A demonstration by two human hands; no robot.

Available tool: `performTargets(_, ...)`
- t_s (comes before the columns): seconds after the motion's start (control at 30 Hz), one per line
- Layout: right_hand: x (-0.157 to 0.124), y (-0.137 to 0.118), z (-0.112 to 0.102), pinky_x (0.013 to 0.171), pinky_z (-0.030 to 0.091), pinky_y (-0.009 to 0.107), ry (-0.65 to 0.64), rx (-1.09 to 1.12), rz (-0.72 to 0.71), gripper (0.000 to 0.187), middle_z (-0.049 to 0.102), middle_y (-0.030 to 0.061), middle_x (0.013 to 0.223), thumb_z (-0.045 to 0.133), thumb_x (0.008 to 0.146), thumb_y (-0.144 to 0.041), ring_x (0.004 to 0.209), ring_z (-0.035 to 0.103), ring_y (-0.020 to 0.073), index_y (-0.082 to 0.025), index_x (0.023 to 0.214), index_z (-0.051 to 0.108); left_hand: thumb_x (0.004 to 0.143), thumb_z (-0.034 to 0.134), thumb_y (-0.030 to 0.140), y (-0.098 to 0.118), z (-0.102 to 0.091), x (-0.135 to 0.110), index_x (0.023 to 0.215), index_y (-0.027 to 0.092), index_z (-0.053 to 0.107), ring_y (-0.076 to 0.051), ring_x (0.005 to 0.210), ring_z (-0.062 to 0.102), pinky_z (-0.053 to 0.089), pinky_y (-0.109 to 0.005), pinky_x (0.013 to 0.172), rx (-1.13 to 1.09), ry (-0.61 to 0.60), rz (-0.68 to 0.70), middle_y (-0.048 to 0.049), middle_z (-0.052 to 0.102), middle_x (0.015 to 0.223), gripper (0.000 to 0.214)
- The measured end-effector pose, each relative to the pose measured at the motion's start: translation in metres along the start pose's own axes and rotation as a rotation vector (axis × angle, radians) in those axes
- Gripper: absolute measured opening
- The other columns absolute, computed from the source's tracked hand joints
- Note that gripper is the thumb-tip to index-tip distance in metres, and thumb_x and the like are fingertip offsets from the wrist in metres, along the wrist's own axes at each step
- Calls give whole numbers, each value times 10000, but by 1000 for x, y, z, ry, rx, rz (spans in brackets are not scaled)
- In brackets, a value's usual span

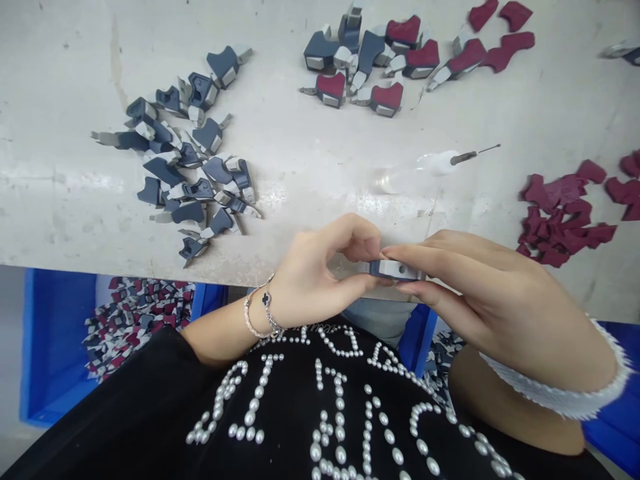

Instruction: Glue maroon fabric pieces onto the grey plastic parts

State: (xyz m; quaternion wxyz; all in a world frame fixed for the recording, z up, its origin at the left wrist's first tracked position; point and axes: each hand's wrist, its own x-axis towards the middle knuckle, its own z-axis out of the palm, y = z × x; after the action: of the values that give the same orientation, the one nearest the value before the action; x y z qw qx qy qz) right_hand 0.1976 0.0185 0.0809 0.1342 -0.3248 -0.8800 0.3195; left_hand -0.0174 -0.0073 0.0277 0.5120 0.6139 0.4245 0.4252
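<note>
Just over the table's front edge, my left hand (325,263) and my right hand (465,280) pinch one small grey and dark blue plastic part (397,269) between them. Its light grey side with a small round hole faces up; the fingers cover both ends. To the left lies a loose heap of similar dark blue and grey parts (190,170). Farther back, several such parts carry maroon pieces (423,57) on top. Right of my right hand is a pile of loose maroon pieces (563,213).
A thin-tipped tool with a clear handle (445,161) lies on the pale table (310,147). Below the edge at left stands a blue bin (55,347) holding many mixed parts. Another blue bin (423,340) with parts is partly hidden by my right arm.
</note>
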Motion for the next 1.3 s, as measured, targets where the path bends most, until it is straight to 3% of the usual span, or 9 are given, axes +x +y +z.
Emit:
performTargets(0.27, 3, 0, 1, 656, 465, 268, -7, 1, -4, 209, 627, 27, 853, 514, 1018, -208, 737, 593, 139, -171, 1215, 574, 712, 777, 51, -6, 2, -1, 888, 193, 565, -82, 704, 663, 567, -197, 670, 0, 23, 79, 51, 665, 788, 310)
performTargets(0.5, 1, 2, 6, 669, 486, 234, 44, 6, 46, 218, 675, 33, 971, 497, 1020, -181, 795, 632, 120, -194, 1233, 538, 803, 819, 228, -8, 1, 2, 1164, 227, 490, -112, 809, 734, 602, -234, 781, 7, -7, 37, 34, 721, 870, 489)
performTargets(0.67, 3, 1, 13, 649, 480, 242, 65, 3, 99, 204, 673, 14, 925, 511, 1011, -184, 745, 620, 121, -205, 1214, 529, 821, 795, 232, -9, 2, 4, 1099, 223, 498, -88, 727, 688, 584, -212, 717, 15, -30, 31, 50, 670, 818, 406)
performTargets(0.87, 3, 3, 10, 750, 514, 245, -4, 229, 207, 306, 706, 12, 1073, 438, 1036, -188, 880, 672, 127, -258, 1310, 554, 766, 841, 242, -9, 1, 10, 972, 222, 491, -88, 620, 661, 554, -201, 591, -228, -70, -206, 76, 620, 700, 407)
performTargets(1.0, 5, 7, 9, 846, 533, 255, -51, 419, 276, 325, 703, 10, 1142, 400, 1056, -264, 988, 672, 148, -283, 1324, 583, 741, 846, 192, -10, -2, 12, 1062, 225, 476, -104, 599, 684, 559, -208, 574, -350, -139, -343, 77, 644, 686, 490)
performTargets(1.07, 8, 6, 12, 796, 546, 266, -76, 435, 334, 316, 709, 23, 1103, 435, 1046, -311, 936, 678, 161, -263, 1310, 601, 746, 845, 207, -11, -4, 11, 1160, 223, 474, -123, 633, 710, 576, -217, 600, -350, -165, -376, 67, 655, 695, 556)
performTargets(1.2, 2, 9, 11, 672, 548, 250, -77, 437, 399, 303, 715, 19, 1002, 518, 1014, -362, 824, 679, 149, -258, 1281, 616, 698, 895, 311, -7, -15, 8, 1339, 234, 463, -166, 794, 762, 628, -265, 751, -208, -192, -335, -17, 752, 900, 777)
performTargets(1.3, -23, 30, -7, 781, 596, 255, -10, 415, 439, 291, 720, 45, 1095, 541, 1007, -396, 925, 707, 164, -269, 1249, 642, 736, 871, 368, -2, -31, 8, 1288, 237, 611, -191, 997, 755, 621, -275, 858, -98, -73, -292, -99, 736, 1229, 624)
